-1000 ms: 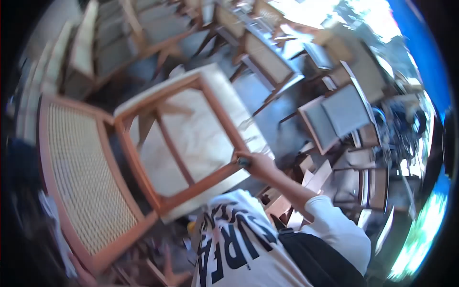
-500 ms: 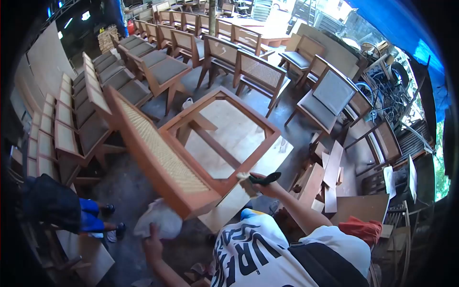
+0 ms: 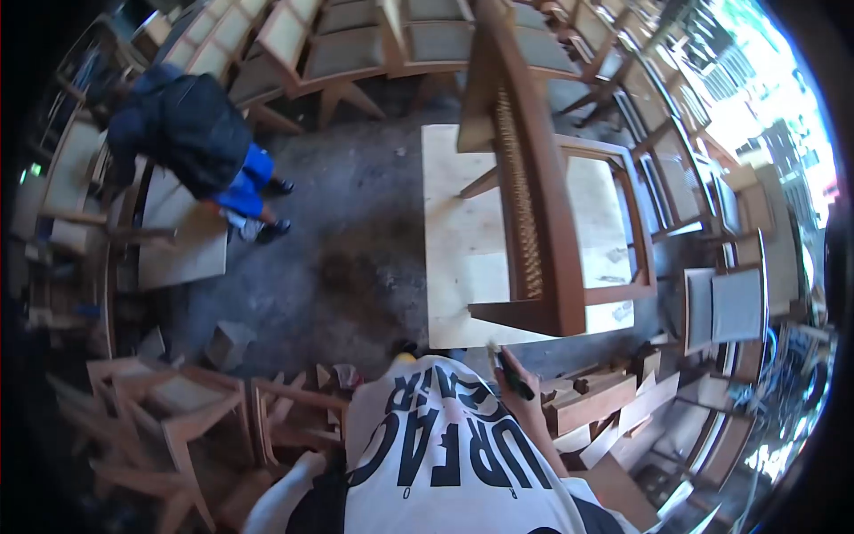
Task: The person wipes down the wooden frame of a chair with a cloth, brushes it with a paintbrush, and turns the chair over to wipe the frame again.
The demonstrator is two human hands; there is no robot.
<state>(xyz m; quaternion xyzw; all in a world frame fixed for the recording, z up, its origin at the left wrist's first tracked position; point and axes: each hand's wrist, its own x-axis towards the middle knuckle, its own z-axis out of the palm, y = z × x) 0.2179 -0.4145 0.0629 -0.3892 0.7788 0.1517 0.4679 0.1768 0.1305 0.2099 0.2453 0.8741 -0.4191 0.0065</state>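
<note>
My right hand is closed around the dark green handle of a brush, whose pale bristles point up toward the board's near edge. Just beyond it stands a brown wooden chair frame with a woven cane back and an open seat frame. The chair rests on a pale plywood board, apart from the brush. My left hand cannot be made out; only a pale, blurred sleeve or arm shows at the lower left, and the white cloth is out of sight.
Rows of cushioned chairs line the back. A person in a dark top bends over a board at the left. Wooden chair frames stand at the near left, and cut timber is piled to my right.
My view has swung left and down, so the chair frame appears further right. The brush has drawn back from the seat frame toward my body. My left hand and its white cloth have left view.
</note>
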